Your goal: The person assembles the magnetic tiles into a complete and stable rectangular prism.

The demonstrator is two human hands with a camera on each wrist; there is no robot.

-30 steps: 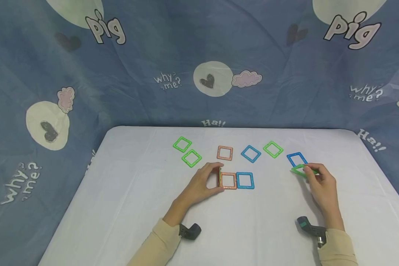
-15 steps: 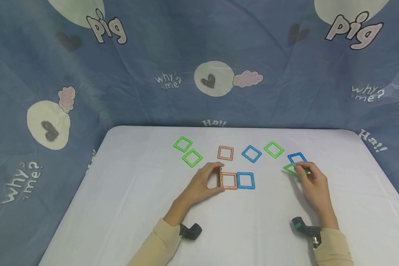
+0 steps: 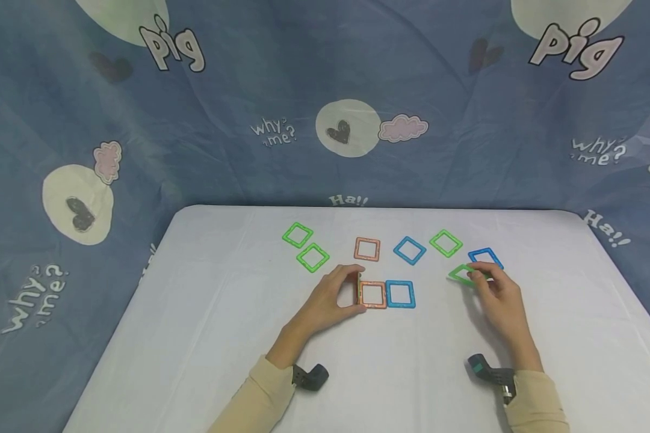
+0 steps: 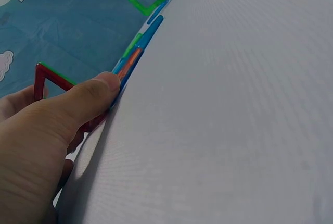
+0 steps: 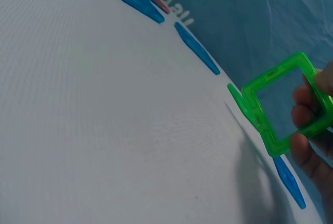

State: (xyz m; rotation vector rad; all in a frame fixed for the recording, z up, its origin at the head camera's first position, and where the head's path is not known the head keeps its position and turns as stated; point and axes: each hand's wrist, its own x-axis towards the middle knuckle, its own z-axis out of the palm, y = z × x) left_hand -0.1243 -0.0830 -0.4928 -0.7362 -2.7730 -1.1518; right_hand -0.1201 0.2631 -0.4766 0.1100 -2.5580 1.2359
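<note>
My left hand grips an upright red square magnetic tile between thumb and fingers; a green edge shows along it. Against its right side, an orange tile lies flat, with a light blue tile touching beyond. Raised off the table at the right, my right hand pinches a green square tile by one side. A darker blue tile lies flat just behind that hand and is partly covered by it. The upright tile is mostly seen edge-on in the head view.
Along the back of the white table lie two green tiles at the left, an orange tile, a blue tile and another green tile. A printed blue cloth hangs behind.
The right hand has moved left with the green tile, uncovering more of the dark blue tile's right side. My left hand and the tiles beside it have stayed put.
</note>
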